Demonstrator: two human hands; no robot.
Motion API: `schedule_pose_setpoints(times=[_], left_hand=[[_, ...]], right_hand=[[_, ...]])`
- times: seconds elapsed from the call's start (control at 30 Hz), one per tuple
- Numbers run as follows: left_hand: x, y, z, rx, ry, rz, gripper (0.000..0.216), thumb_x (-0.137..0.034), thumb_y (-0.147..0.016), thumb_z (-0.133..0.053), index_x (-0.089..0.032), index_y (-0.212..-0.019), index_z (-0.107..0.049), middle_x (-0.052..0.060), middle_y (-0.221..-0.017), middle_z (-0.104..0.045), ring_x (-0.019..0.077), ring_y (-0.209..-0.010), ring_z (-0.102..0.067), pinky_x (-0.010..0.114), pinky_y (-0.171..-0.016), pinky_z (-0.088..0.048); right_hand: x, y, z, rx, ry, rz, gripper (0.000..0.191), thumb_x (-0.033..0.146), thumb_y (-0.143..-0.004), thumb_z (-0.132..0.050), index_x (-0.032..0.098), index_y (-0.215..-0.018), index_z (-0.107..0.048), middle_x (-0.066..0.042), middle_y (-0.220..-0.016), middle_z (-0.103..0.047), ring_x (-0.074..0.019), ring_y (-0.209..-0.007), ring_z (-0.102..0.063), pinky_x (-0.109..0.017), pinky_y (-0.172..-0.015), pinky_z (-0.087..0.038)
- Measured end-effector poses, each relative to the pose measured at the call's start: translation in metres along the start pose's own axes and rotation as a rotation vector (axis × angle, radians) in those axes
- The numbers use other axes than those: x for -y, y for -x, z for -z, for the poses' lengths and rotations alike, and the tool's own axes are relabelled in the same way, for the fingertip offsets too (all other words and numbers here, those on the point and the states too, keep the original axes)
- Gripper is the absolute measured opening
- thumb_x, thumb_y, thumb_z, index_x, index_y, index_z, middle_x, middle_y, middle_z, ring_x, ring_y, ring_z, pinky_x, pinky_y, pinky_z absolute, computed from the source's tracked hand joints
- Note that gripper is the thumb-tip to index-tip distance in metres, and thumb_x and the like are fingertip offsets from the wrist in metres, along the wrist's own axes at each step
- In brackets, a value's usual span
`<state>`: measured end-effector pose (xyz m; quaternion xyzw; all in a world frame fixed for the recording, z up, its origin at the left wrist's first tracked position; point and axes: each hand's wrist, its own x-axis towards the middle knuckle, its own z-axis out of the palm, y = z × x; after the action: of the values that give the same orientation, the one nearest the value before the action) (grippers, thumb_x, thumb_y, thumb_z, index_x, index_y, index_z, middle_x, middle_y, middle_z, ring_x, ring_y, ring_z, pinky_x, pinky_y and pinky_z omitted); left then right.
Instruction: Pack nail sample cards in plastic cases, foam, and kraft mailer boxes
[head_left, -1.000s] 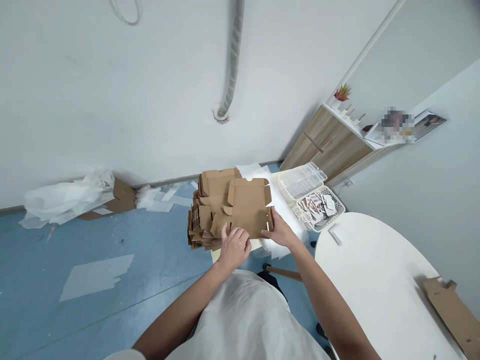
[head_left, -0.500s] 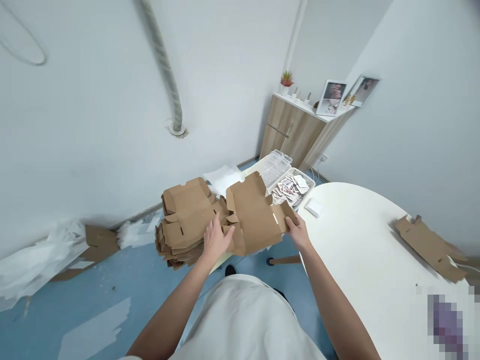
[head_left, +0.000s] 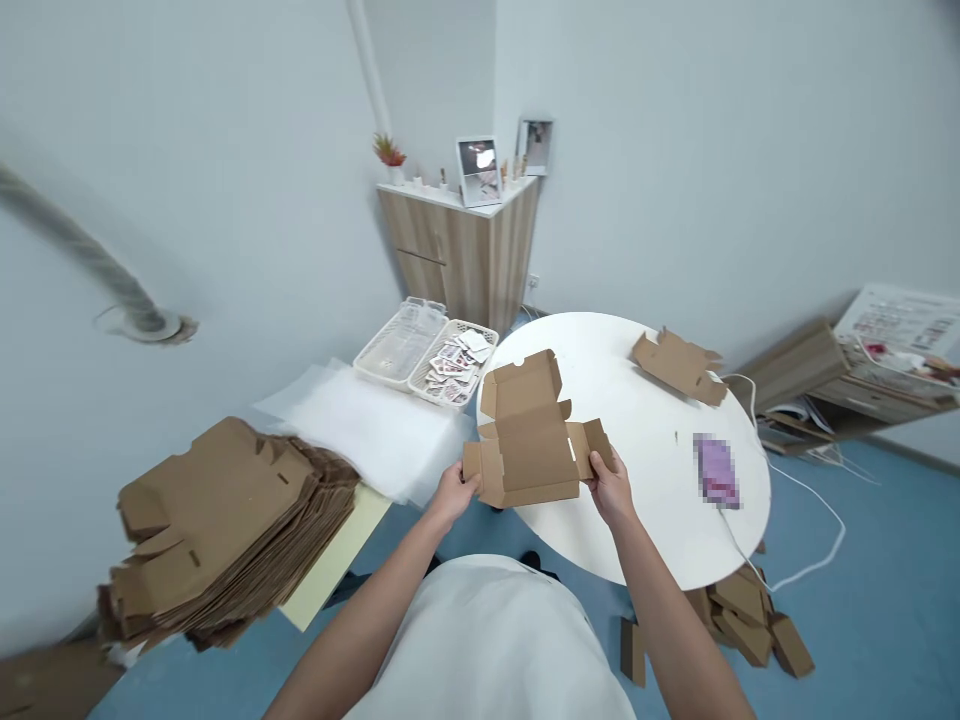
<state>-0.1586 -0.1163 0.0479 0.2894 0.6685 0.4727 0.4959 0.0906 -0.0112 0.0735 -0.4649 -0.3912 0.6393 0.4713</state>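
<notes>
A flat, unfolded brown cardboard box is held up between my two hands, over the near left edge of the round white table. My left hand grips its left side flap, thumb on top. On the other side, my right hand pinches the right flap, the fingers beneath hidden. To the left lies a tall stack of the same flat cardboard boxes on a pale yellow table. Another cardboard box blank, partly bent, rests at the far side of the round table.
Behind the stack are white sheets, a clear plastic case and a white basket of small cards. A blurred purple item with a white cable lies on the round table. Folded boxes lie on the floor.
My view has turned right. The cardboard box has moved away from the stack to the round table's edge, and my left hand has shifted from by the stack to its left flap.
</notes>
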Motion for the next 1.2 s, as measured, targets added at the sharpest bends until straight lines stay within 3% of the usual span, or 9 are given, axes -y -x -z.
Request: schedule_pose_setpoints(times=[0.2, 0.27, 0.37, 0.43, 0.53, 0.73, 0.9, 1.07, 1.2], left_hand=[[0.005, -0.019, -0.061, 0.001, -0.332, -0.141, 0.027, -0.02, -0.07, -0.052, -0.013, -0.095, -0.058, 0.007, -0.089, -0.066, 0.0176, -0.076, -0.061, 0.028, -0.067, -0.047], [0.005, -0.021, -0.076, 0.017, -0.431, -0.157, 0.025, -0.02, -0.071, -0.05, -0.014, -0.094, -0.059, 0.007, -0.086, -0.066, 0.0173, -0.072, -0.061, 0.028, -0.065, -0.046], [0.004, -0.024, -0.094, 0.047, -0.509, -0.158, 0.025, -0.018, -0.071, -0.05, -0.015, -0.094, -0.059, 0.006, -0.085, -0.066, 0.0165, -0.07, -0.061, 0.027, -0.064, -0.046], [0.003, -0.027, -0.103, 0.057, -0.55, -0.151, 0.026, -0.017, -0.071, -0.05, -0.015, -0.095, -0.059, 0.006, -0.087, -0.066, 0.0161, -0.07, -0.061, 0.026, -0.065, -0.046], [0.002, -0.035, -0.11, 0.081, -0.591, -0.139, 0.026, -0.018, -0.072, -0.051, -0.016, -0.097, -0.058, 0.007, -0.091, -0.065, 0.0156, -0.072, -0.061, 0.026, -0.065, -0.046], [0.0, -0.066, -0.114, 0.163, -0.596, -0.116, 0.027, -0.021, -0.073, -0.051, -0.015, -0.099, -0.056, 0.008, -0.097, -0.063, 0.0166, -0.08, -0.061, 0.028, -0.071, -0.047], [0.0, -0.082, -0.111, 0.156, -0.608, -0.114, 0.047, -0.028, -0.074, -0.052, -0.012, -0.117, -0.043, 0.013, -0.105, -0.057, 0.0183, -0.089, -0.058, 0.032, -0.079, -0.045], [0.002, -0.073, -0.101, 0.104, -0.798, -0.416, 0.073, -0.039, -0.07, -0.056, -0.014, -0.131, -0.024, 0.016, -0.13, -0.035, 0.0261, -0.121, -0.034, 0.041, -0.096, -0.032], [0.0, -0.058, -0.099, 0.26, -1.0, -0.639, 0.075, -0.044, -0.063, -0.063, -0.018, -0.127, -0.034, 0.015, -0.134, -0.029, 0.0317, -0.127, -0.02, 0.047, -0.101, -0.018]], right_hand=[[-0.016, 0.014, 0.084, -0.177, 0.258, 0.071, 0.053, 0.051, -0.075, -0.046, 0.023, -0.12, -0.046, -0.007, -0.125, -0.048, -0.0229, -0.111, -0.047, -0.037, -0.086, -0.044], [-0.02, 0.021, 0.104, -0.238, 0.343, 0.056, 0.051, 0.05, -0.075, -0.046, 0.022, -0.117, -0.049, -0.006, -0.125, -0.048, -0.0225, -0.114, -0.044, -0.037, -0.09, -0.041], [-0.022, 0.028, 0.122, -0.222, 0.349, 0.012, 0.046, 0.045, -0.075, -0.046, 0.021, -0.114, -0.053, -0.007, -0.122, -0.051, -0.022, -0.108, -0.049, -0.036, -0.089, -0.042], [-0.024, 0.031, 0.127, -0.209, 0.323, -0.013, 0.045, 0.041, -0.074, -0.047, 0.019, -0.112, -0.053, -0.008, -0.116, -0.055, -0.0216, -0.099, -0.054, -0.036, -0.083, -0.044], [-0.027, 0.032, 0.13, -0.296, 0.312, -0.054, 0.044, 0.034, -0.07, -0.048, 0.017, -0.111, -0.053, -0.01, -0.111, -0.057, -0.0201, -0.088, -0.058, -0.034, -0.076, -0.047], [-0.038, 0.03, 0.125, -0.407, 0.318, -0.103, 0.052, 0.025, -0.066, -0.047, 0.017, -0.117, -0.045, -0.011, -0.11, -0.054, -0.0179, -0.083, -0.06, -0.031, -0.069, -0.048], [-0.044, 0.028, 0.116, -0.421, 0.379, -0.108, 0.054, 0.026, -0.065, -0.048, 0.019, -0.118, -0.041, -0.009, -0.107, -0.054, -0.018, -0.083, -0.059, -0.033, -0.071, -0.048], [-0.051, 0.033, 0.122, -0.515, 0.551, -0.126, 0.06, 0.032, -0.063, -0.055, 0.02, -0.12, -0.04, -0.009, -0.109, -0.052, -0.0219, -0.097, -0.053, -0.035, -0.08, -0.045], [-0.049, 0.033, 0.132, -0.584, 0.696, -0.175, 0.063, 0.04, -0.062, -0.057, 0.02, -0.12, -0.04, -0.011, -0.117, -0.048, -0.0248, -0.109, -0.045, -0.038, -0.09, -0.038]])
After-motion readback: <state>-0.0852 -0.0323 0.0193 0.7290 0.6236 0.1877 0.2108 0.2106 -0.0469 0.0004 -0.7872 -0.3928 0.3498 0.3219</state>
